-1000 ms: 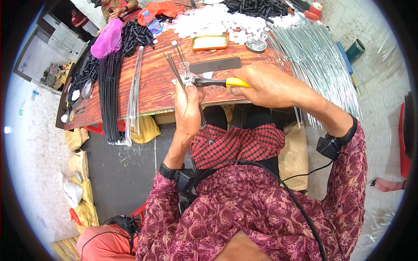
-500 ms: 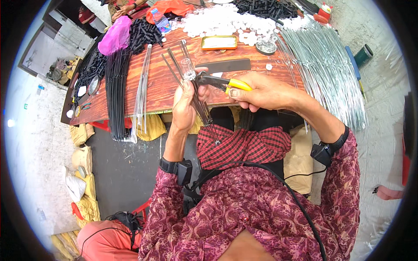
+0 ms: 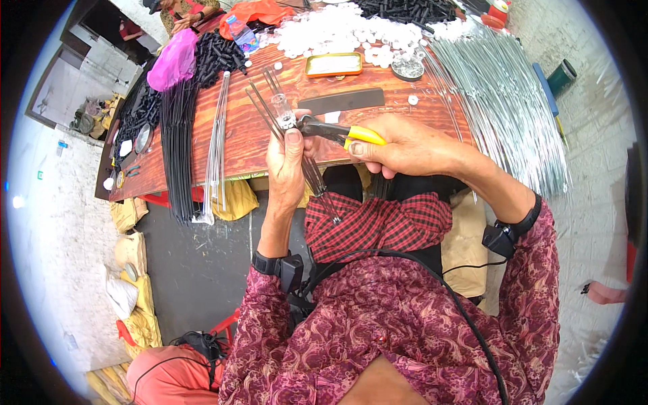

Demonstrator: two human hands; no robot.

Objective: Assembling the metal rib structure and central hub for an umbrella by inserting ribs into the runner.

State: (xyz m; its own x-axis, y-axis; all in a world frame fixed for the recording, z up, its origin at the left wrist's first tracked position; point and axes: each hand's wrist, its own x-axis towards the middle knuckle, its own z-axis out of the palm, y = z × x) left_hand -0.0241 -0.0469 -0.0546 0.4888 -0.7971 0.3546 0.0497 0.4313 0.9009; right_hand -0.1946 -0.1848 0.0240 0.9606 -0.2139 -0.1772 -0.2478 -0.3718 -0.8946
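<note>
My left hand is closed around a bundle of thin dark metal ribs, held tilted above my lap at the table's near edge. Among the ribs' upper ends sits a clear plastic tube-shaped piece with a whitish notched ring at its lower end, close to my left thumb. My right hand grips pliers with yellow handles and dark jaws. Those jaws reach the side of the notched ring; whether they pinch a wire there is too small to tell.
Black rods and pale rods overhang the table at left; silvery rods cover its right. Behind lie a yellow-rimmed tin, a dark flat bar, white plastic parts and a pink bag. Another person's hands show beyond.
Both hands still hold the same things. The plier jaws and the clear piece appear slightly lower and further left, and my left thumb is now more upright beside the ring.
</note>
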